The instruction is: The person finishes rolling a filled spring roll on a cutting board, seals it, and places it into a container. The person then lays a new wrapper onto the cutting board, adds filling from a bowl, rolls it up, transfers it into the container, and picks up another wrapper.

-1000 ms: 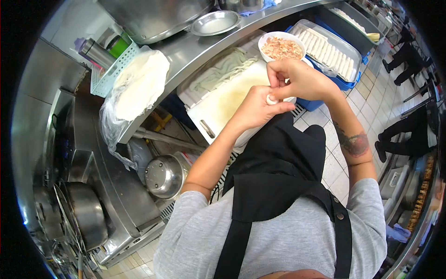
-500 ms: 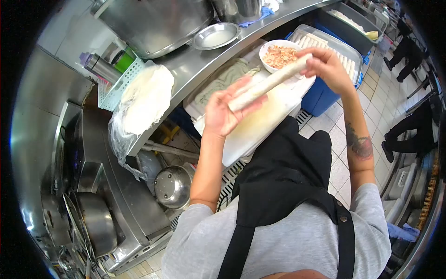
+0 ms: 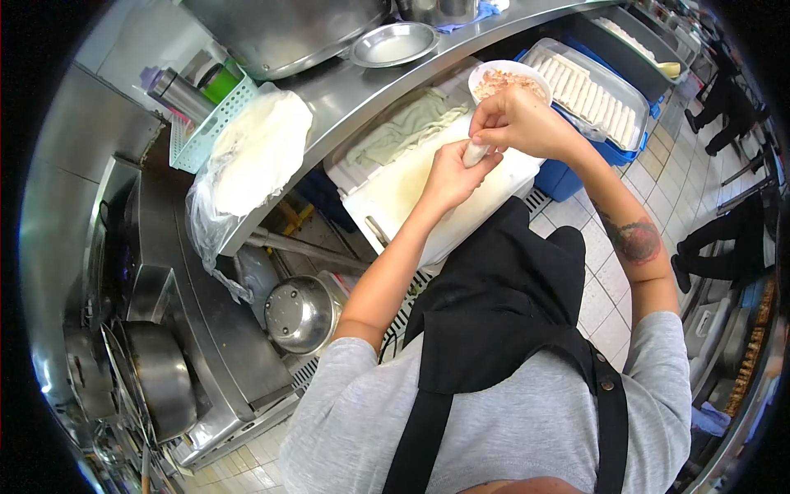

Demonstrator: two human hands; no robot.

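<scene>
A pale rolled piece (image 3: 475, 154) stands with one end toward the camera, most of it hidden by my fingers. My left hand (image 3: 453, 175) is wrapped round it above the white cutting board (image 3: 403, 193). Close beside it, my right hand (image 3: 512, 123) pinches at the roll's upper end. Behind my right hand is a white bowl (image 3: 475, 76) of chopped orange and white filling, partly covered by that hand. A tray (image 3: 641, 132) of several pale rolls in rows sits on a blue container to the right. A crumpled greenish cloth (image 3: 403, 132) lies at the board's far side.
Flat pale wrappers (image 3: 263, 152) in plastic lie on the steel counter's edge, near a green basket (image 3: 193, 152). A metal dish (image 3: 395, 45) and large pot stand behind. A steel pot (image 3: 300, 313) sits low at left. People in dark clothes (image 3: 728, 239) are at far right.
Half a second ago the roll was lying lengthwise between my spread hands. Now it is end-on, and my hands have come together, with the left fingers closed round it.
</scene>
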